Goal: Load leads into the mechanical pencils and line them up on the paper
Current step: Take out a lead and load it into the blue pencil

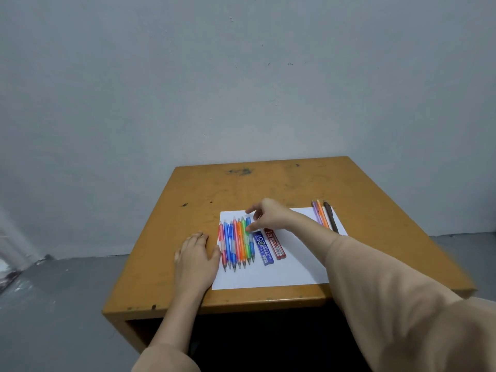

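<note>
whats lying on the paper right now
A row of pencils, a blue lead case, a red lead case and three more pencils at the far right edge. The right hand and arm cover part of the paper, so anything beneath is hidden.

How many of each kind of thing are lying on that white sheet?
Pencils in the left row: 7
Pencils at the right edge: 3
Lead cases: 2 (one blue, one red)
Total on the paper: 12
</note>
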Motion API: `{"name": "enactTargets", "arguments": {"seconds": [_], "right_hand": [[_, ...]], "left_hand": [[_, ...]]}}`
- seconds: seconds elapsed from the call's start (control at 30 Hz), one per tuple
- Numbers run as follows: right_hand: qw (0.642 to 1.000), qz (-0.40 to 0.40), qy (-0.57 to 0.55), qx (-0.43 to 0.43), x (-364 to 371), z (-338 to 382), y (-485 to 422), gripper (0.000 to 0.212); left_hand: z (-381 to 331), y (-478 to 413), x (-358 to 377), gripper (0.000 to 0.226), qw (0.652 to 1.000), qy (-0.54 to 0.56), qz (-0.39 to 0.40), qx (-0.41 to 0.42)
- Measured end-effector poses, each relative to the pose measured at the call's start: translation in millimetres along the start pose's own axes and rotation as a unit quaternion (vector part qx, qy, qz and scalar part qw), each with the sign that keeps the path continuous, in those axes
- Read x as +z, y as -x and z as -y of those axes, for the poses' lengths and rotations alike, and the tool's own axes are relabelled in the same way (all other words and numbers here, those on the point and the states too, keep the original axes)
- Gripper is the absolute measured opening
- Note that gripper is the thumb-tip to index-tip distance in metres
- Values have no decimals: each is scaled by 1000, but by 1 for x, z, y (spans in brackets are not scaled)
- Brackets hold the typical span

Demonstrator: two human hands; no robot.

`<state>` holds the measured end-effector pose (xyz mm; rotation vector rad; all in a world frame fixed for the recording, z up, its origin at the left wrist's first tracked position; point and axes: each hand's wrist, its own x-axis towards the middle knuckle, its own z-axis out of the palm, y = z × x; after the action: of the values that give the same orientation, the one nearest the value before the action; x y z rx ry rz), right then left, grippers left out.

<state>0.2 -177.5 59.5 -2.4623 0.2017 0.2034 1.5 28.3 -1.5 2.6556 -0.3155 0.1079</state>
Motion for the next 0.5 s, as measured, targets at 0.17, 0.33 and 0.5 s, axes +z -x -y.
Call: {"name": "enactTargets", "arguments": {"seconds": [0.17,0.33,0.5], "right_hand": [[1000,-8,15,17,3,0,-12,68],[1000,-6,10,25,4,-3,-18,65],[999,6,-16,44,3,-2,-20,59]], "left_hand": [[2,-2,1,55,1000,2,-3,-2],[1,-2,1,55,1000,-4,-9,3],[0,-2,1,53,1000,-5,-15,6]]}}
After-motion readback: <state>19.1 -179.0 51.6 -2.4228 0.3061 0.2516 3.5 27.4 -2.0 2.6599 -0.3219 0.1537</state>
